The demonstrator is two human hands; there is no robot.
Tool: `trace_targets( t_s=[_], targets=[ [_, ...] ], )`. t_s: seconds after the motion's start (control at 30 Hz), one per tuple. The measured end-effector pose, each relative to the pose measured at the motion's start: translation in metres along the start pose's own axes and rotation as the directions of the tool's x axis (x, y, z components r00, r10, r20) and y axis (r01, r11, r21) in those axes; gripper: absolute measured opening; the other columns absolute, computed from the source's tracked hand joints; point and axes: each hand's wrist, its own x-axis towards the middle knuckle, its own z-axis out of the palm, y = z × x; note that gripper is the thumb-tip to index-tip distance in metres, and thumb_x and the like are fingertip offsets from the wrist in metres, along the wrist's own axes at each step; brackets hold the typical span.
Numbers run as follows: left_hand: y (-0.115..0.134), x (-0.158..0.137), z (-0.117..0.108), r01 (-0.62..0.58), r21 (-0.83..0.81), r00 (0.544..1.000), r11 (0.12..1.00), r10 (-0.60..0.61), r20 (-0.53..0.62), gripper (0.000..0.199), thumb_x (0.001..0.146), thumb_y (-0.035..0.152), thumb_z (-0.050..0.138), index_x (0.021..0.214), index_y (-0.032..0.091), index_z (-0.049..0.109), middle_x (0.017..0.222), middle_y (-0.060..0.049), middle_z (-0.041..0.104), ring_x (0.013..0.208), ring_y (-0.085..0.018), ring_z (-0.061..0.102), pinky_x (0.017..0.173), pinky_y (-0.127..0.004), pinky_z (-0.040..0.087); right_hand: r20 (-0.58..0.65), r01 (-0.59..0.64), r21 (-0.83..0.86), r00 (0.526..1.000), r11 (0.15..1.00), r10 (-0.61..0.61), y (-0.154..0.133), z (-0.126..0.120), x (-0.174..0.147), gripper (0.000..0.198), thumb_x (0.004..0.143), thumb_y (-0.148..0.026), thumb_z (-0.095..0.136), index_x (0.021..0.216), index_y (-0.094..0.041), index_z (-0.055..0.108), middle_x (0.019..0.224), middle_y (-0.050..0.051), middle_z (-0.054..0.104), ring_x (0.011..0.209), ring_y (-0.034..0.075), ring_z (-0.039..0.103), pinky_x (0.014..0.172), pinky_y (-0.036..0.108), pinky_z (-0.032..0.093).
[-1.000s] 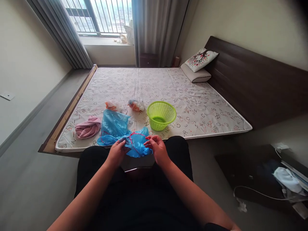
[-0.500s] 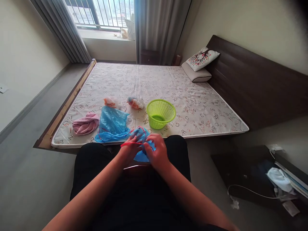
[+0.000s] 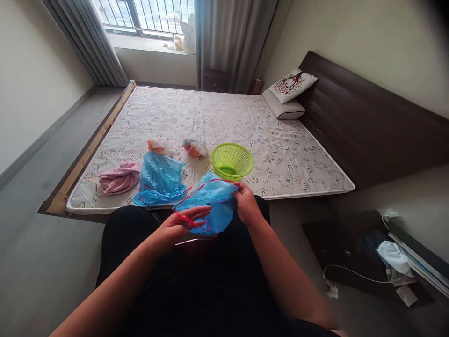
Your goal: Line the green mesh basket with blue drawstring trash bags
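Over my lap, a blue plastic drawstring bag (image 3: 219, 206) is spread out between my hands. My right hand (image 3: 246, 201) is closed, pinching the bag's rim with its red drawstring (image 3: 217, 180). On the other side my left hand (image 3: 180, 222) has its fingers stretched out against the bag, the red string looping around them. A second blue drawstring bag (image 3: 162, 175) lies flattened on the mattress just beyond my left hand. Behind the bag in my hands stands a green plastic basket (image 3: 232, 159), which shows no contents.
A crumpled pink towel (image 3: 120, 177) lies at the mattress's (image 3: 168, 117) near left. Two clear bags with orange contents (image 3: 156, 146) (image 3: 194, 147) sit farther back. Pillows (image 3: 293, 86) rest by the headboard (image 3: 351, 121). At right, a dark nightstand holds a white cloth-like item (image 3: 393, 256).
The blue bag, bunched up before, is now spread wider. My right hand has moved right and up with its rim; my left hand has moved left, its fingers straighter.
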Motion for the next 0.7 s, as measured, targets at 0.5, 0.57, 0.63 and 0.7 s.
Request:
trace_targets(
  t_s=[0.5, 0.57, 0.63, 0.7],
  targets=[
    [0.007, -0.001, -0.081, 0.245, 0.673, 0.785, 0.697, 0.265, -0.56, 0.035, 0.072, 0.042, 0.087, 0.1, 0.023, 0.078, 0.07, -0.002, 0.063, 0.063, -0.022, 0.06, 0.058, -0.028, 0.044, -0.134, 0.019, 0.288, 0.991, 0.957, 0.02, -0.023, -0.037, 0.009, 0.025, 0.074, -0.036, 0.077, 0.095, -0.025, 0.071, 0.1, 0.002, 0.079, 0.103, 0.023, 0.073, 0.106, 0.041, 0.058],
    [-0.004, 0.002, -0.078, 0.192, 0.761, 0.765, 0.62, 0.391, -0.511, 0.042, 0.066, 0.038, 0.093, 0.104, 0.024, 0.082, 0.096, -0.008, 0.075, 0.092, -0.03, 0.07, 0.077, -0.031, 0.052, -0.084, -0.01, 0.314, 0.996, 0.949, 0.038, -0.022, -0.035, 0.007, 0.027, 0.075, -0.036, 0.073, 0.1, -0.026, 0.072, 0.102, 0.001, 0.079, 0.104, 0.022, 0.074, 0.106, 0.041, 0.059],
    [-0.018, 0.01, -0.068, 0.144, 0.703, 0.776, 0.696, 0.361, -0.516, 0.042, 0.063, 0.036, 0.097, 0.101, 0.024, 0.084, 0.105, -0.011, 0.077, 0.104, -0.034, 0.07, 0.086, -0.032, 0.052, -0.042, -0.034, 0.322, 0.998, 0.946, 0.05, -0.02, -0.03, 0.004, 0.031, 0.073, -0.032, 0.07, 0.104, -0.027, 0.07, 0.102, 0.0, 0.078, 0.102, 0.021, 0.074, 0.103, 0.039, 0.059],
    [-0.037, 0.023, -0.056, 0.175, 0.545, 0.811, 0.82, 0.194, -0.552, 0.037, 0.065, 0.034, 0.098, 0.096, 0.021, 0.083, 0.095, -0.012, 0.078, 0.096, -0.034, 0.072, 0.081, -0.032, 0.052, -0.024, -0.049, 0.313, 0.998, 0.948, 0.06, -0.016, -0.022, -0.001, 0.033, 0.07, -0.028, 0.07, 0.103, -0.028, 0.068, 0.099, -0.002, 0.077, 0.096, 0.019, 0.072, 0.099, 0.037, 0.059]
  ],
)
